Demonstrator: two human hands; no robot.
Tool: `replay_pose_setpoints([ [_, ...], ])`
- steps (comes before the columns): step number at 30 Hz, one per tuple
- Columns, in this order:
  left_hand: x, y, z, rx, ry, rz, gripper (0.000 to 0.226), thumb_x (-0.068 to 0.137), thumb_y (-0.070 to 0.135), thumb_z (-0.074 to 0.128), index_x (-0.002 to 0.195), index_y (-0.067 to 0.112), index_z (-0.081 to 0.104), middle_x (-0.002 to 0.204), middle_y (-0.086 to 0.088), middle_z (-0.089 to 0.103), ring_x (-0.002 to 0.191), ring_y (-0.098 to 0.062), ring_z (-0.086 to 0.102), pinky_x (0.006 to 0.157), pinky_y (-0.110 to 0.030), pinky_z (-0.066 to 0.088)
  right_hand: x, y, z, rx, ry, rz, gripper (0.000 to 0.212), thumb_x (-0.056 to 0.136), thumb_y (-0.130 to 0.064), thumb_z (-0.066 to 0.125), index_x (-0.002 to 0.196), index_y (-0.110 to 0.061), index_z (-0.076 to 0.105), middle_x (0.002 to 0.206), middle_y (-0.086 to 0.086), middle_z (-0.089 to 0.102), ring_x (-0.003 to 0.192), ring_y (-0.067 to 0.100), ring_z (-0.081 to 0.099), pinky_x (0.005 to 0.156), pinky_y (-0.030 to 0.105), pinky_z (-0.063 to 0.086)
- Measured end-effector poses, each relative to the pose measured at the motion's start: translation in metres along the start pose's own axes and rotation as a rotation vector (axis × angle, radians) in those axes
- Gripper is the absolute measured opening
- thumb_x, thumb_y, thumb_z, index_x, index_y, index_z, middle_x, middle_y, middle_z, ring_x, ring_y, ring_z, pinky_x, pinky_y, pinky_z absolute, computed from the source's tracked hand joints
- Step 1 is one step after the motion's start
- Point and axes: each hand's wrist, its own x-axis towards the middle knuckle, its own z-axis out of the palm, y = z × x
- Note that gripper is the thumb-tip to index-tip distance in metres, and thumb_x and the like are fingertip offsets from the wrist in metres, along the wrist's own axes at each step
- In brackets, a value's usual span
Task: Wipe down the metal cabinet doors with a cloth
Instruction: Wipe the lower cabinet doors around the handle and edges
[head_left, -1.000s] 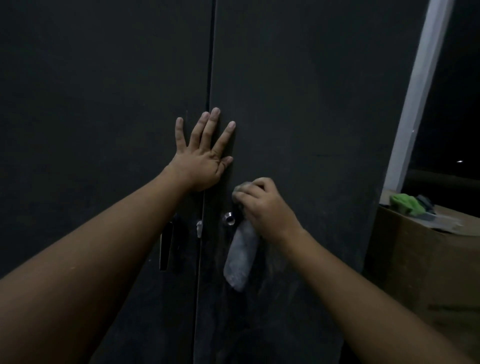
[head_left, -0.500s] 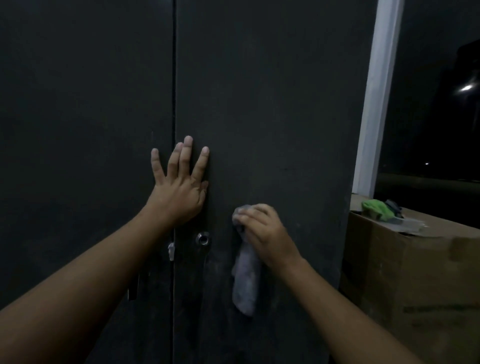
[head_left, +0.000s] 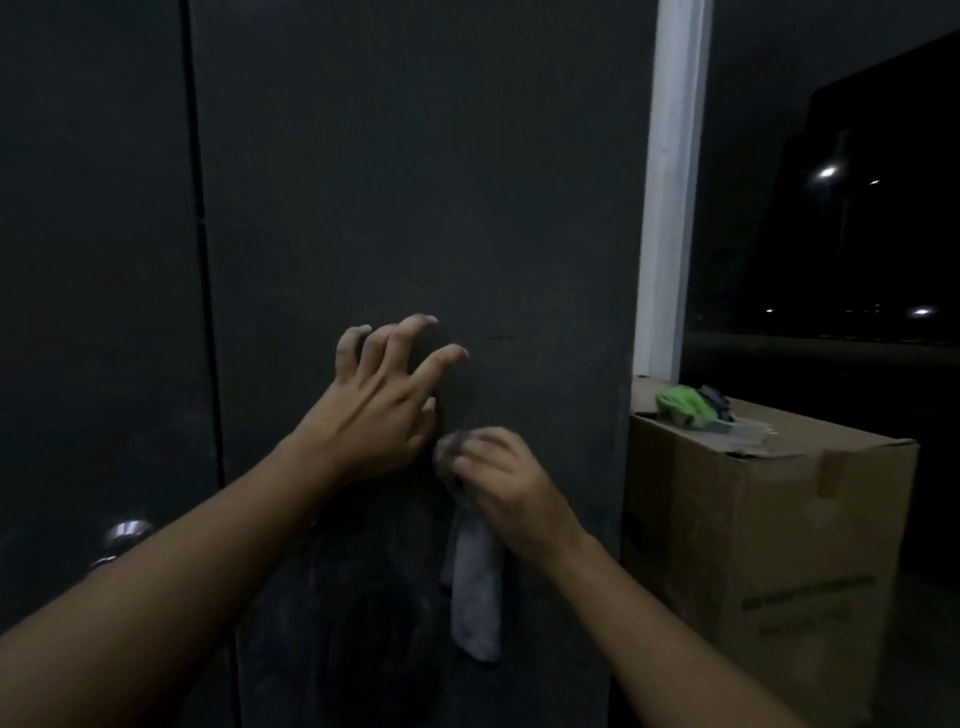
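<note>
Two dark metal cabinet doors fill the view, the left door (head_left: 93, 312) and the right door (head_left: 415, 182), split by a vertical seam. My left hand (head_left: 382, 405) has its fingers spread and slightly bent, their tips on the right door, and it holds nothing. Just below and to the right of it, my right hand (head_left: 504, 483) grips a grey cloth (head_left: 475, 597) against the right door. The cloth's loose end hangs down under my fist. Pale wipe smears show on the door beneath the hands.
A shiny round knob (head_left: 127, 532) sits on the left door, partly behind my left forearm. A white post (head_left: 670, 182) borders the cabinet on the right. A cardboard box (head_left: 769, 545) stands beside it, with a green cloth (head_left: 683, 405) and other small items on top.
The view has swung right. My left hand left the seam for the middle of the right door, its flat fingers now bent. My right hand and the cloth moved right along the door.
</note>
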Motion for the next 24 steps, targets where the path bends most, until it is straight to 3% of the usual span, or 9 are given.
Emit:
replay_pose_setpoints([
  [3, 0.005, 0.01, 0.011, 0.007, -0.009, 0.017, 0.056, 0.087, 0.038, 0.043, 0.141, 0.026, 0.044, 0.146, -0.013, 0.033, 0.127, -0.032, 0.034, 0.108, -0.051, 0.018, 0.008, 0.027, -0.022, -0.052, 0.231, 0.287, 0.031, 0.089, 0.005, 0.068, 0.118, -0.005, 0.073, 0.123, 0.007, 0.069, 0.118, 0.023, 0.059, 0.11, 0.024, 0.038],
  [5, 0.011, 0.013, 0.015, 0.016, -0.007, 0.018, 0.054, 0.086, 0.04, 0.04, 0.138, 0.027, 0.045, 0.142, -0.011, 0.036, 0.126, -0.03, 0.035, 0.106, -0.048, 0.017, 0.013, 0.036, -0.027, -0.059, 0.261, 0.359, 0.036, 0.086, 0.007, 0.069, 0.119, -0.007, 0.072, 0.123, 0.005, 0.069, 0.118, 0.022, 0.06, 0.111, 0.02, 0.036],
  [11, 0.023, 0.013, 0.024, 0.039, 0.006, 0.011, 0.057, 0.085, 0.047, 0.035, 0.134, 0.025, 0.056, 0.14, -0.011, 0.043, 0.124, -0.031, 0.037, 0.097, -0.044, 0.021, -0.011, 0.045, -0.014, -0.004, 0.199, 0.174, 0.035, 0.085, 0.01, 0.071, 0.116, -0.007, 0.075, 0.123, 0.005, 0.07, 0.119, 0.022, 0.056, 0.108, 0.033, 0.044],
  [16, 0.021, 0.017, 0.03, 0.062, 0.012, 0.001, 0.059, 0.084, 0.045, 0.038, 0.134, 0.022, 0.059, 0.14, -0.012, 0.046, 0.123, -0.032, 0.04, 0.101, -0.048, 0.024, -0.047, 0.041, -0.006, 0.042, 0.084, 0.042, 0.031, 0.089, 0.007, 0.069, 0.118, -0.005, 0.072, 0.126, 0.004, 0.068, 0.122, 0.015, 0.056, 0.109, 0.031, 0.04],
  [21, 0.02, 0.019, 0.03, 0.088, 0.032, 0.03, 0.057, 0.085, 0.045, 0.038, 0.132, 0.022, 0.061, 0.139, -0.015, 0.049, 0.118, -0.032, 0.043, 0.1, -0.051, 0.027, -0.065, 0.039, -0.009, 0.026, -0.034, 0.055, 0.025, 0.099, -0.007, 0.062, 0.122, -0.011, 0.07, 0.129, 0.0, 0.065, 0.116, 0.019, 0.056, 0.111, 0.024, 0.035],
  [24, 0.02, 0.022, 0.03, 0.084, 0.044, 0.017, 0.056, 0.086, 0.043, 0.038, 0.13, 0.021, 0.063, 0.139, -0.014, 0.049, 0.118, -0.033, 0.044, 0.1, -0.051, 0.028, -0.057, 0.042, -0.014, 0.013, 0.052, 0.114, 0.026, 0.099, -0.011, 0.059, 0.122, -0.011, 0.07, 0.128, 0.003, 0.066, 0.114, 0.023, 0.06, 0.107, 0.029, 0.042],
])
